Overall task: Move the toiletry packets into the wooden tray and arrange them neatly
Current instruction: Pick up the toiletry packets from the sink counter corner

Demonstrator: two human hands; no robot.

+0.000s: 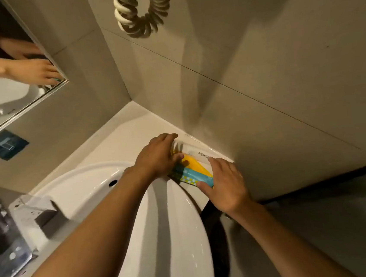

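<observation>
A small stack of toiletry packets lies on the white counter by the right wall: a yellow packet [194,162], a blue packet [196,175] with a dotted end, and a white packet [198,151] behind them. My left hand [159,155] presses its fingers on the far end of the stack. At the near end, my right hand [224,182] holds the stack with its fingertips. The wooden tray is hard to make out; only a dark edge [173,176] shows under the packets.
A white basin [164,230] fills the middle, with a chrome tap [5,236] at the left. A mirror [0,67] hangs at the upper left and a coiled cord [141,9] on the wall above. The counter ends just right of the packets.
</observation>
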